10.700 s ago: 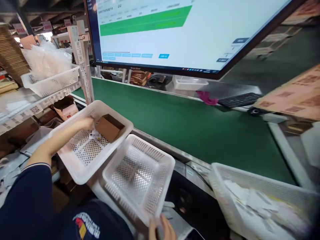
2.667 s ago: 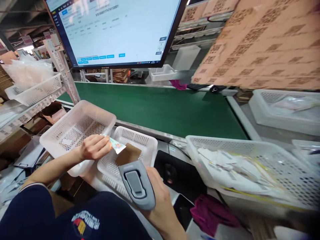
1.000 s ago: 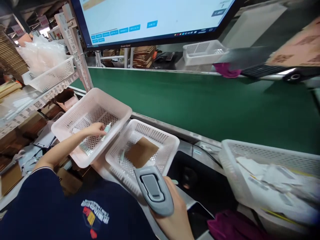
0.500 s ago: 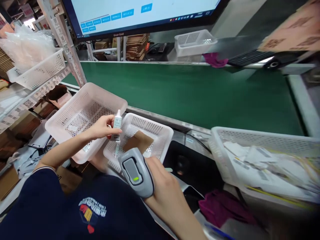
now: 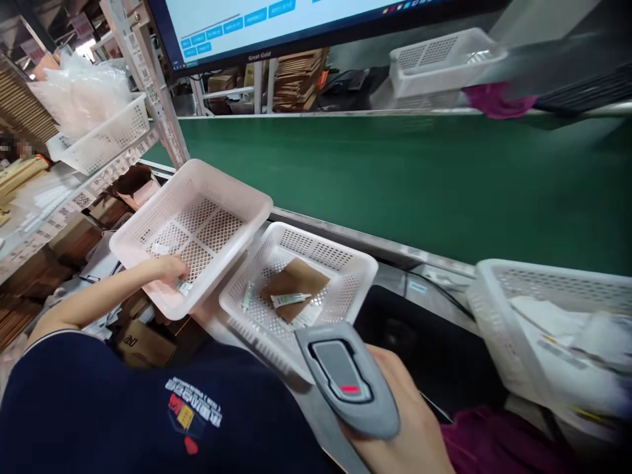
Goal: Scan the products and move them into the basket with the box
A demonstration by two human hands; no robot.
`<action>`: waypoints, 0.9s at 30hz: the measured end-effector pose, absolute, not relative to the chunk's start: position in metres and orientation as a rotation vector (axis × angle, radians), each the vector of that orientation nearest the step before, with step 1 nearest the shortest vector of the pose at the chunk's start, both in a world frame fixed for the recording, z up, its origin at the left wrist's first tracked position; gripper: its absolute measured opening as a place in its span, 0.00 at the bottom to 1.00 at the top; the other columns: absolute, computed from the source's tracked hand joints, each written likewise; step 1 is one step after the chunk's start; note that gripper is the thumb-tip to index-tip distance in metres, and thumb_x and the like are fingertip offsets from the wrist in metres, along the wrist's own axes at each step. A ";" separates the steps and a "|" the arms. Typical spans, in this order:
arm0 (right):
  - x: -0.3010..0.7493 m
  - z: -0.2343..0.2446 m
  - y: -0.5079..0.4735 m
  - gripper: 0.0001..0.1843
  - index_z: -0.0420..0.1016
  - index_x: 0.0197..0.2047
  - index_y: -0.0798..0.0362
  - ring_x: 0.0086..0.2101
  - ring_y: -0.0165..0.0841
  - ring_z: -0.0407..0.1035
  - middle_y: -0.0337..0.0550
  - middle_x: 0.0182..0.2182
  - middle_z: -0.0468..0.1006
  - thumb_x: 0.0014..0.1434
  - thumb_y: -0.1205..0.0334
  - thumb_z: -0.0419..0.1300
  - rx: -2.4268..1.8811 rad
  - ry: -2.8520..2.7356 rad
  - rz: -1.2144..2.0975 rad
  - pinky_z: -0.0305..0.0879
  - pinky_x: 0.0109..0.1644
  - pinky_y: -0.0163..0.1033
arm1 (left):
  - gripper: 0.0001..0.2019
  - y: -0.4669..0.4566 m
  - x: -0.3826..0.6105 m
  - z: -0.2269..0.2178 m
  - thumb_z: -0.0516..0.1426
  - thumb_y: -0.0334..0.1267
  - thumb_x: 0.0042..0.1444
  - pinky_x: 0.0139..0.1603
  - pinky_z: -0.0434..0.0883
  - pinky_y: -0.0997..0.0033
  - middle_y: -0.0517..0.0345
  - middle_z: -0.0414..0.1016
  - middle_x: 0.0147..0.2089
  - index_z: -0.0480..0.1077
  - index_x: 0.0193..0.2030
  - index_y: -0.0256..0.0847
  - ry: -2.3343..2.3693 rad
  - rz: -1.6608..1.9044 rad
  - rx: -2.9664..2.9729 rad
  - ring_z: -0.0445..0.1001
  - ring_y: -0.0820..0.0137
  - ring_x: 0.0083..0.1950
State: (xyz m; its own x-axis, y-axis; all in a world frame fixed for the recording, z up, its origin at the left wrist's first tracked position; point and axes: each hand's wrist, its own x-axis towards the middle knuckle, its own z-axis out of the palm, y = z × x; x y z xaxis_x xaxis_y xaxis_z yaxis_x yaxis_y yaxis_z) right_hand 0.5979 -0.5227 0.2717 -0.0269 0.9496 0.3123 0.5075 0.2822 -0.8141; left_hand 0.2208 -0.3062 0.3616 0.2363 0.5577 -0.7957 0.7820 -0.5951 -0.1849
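Observation:
My left hand (image 5: 172, 268) is down inside the left white basket (image 5: 232, 187), its fingers curled onto a small tube (image 5: 184, 288) near the front corner; the fingertips are partly hidden. Another pale item (image 5: 162, 249) lies further back in that basket. A grey barcode scanner (image 5: 348, 382), its light red, is in my right hand (image 5: 402, 411), which wraps round it from behind. Beyond the scanner stands the smaller white basket (image 5: 368, 270). Inside it, a white tube (image 5: 290, 299) rests on a piece of brown card (image 5: 301, 275), and a greenish tube (image 5: 247, 296) lies at the left.
A green conveyor belt (image 5: 370, 171) runs behind the baskets, below a monitor (image 5: 266, 26). To the right stands a white basket of bags and papers (image 5: 494, 289). A shelf on the left carries a basket (image 5: 113, 135) of clear plastic bags. Purple cloth (image 5: 484, 434) lies at lower right.
The tube that my left hand held is now in the smaller basket, and that hand has moved left into the larger one. The scanner's light went from green to red, and the view shifted.

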 end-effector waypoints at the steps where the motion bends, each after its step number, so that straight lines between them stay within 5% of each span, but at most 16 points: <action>1: 0.594 0.272 -0.520 0.23 0.70 0.59 0.48 0.45 0.43 0.77 0.50 0.51 0.75 0.60 0.68 0.57 -1.337 -1.677 0.634 0.76 0.45 0.42 | 0.09 -0.309 0.216 0.358 0.67 0.27 0.51 0.46 0.68 0.72 0.59 0.82 0.42 0.77 0.39 0.41 1.270 -1.266 2.276 0.76 0.63 0.46; 8: 0.568 0.298 -0.505 0.23 0.66 0.60 0.47 0.42 0.42 0.78 0.50 0.51 0.73 0.62 0.70 0.55 -1.258 -1.915 0.682 0.76 0.38 0.41 | 0.08 -0.328 0.238 0.392 0.59 0.36 0.66 0.41 0.68 0.68 0.48 0.78 0.50 0.74 0.50 0.39 1.456 -0.641 2.744 0.76 0.62 0.46; 15: 0.552 0.315 -0.497 0.34 0.64 0.65 0.52 0.41 0.46 0.79 0.52 0.51 0.74 0.55 0.70 0.58 -1.424 -2.148 0.494 0.72 0.34 0.42 | 0.05 -0.366 0.298 0.406 0.57 0.33 0.67 0.37 0.68 0.69 0.52 0.75 0.43 0.74 0.45 0.40 1.301 -0.223 3.127 0.75 0.64 0.44; 22: 0.573 0.299 -0.527 0.28 0.68 0.61 0.51 0.40 0.44 0.77 0.50 0.47 0.74 0.57 0.70 0.56 -1.453 -1.925 0.594 0.72 0.37 0.43 | 0.06 -0.399 0.336 0.356 0.55 0.35 0.69 0.42 0.76 0.68 0.54 0.77 0.44 0.74 0.47 0.43 1.182 0.261 2.958 0.79 0.65 0.43; 27: 0.628 0.296 -0.536 0.14 0.75 0.44 0.50 0.41 0.39 0.74 0.46 0.42 0.76 0.53 0.67 0.59 -1.385 -1.438 0.593 0.72 0.43 0.41 | 0.23 -0.406 0.360 0.292 0.54 0.46 0.71 0.49 0.83 0.55 0.42 0.80 0.59 0.67 0.69 0.42 1.111 0.737 2.913 0.84 0.53 0.54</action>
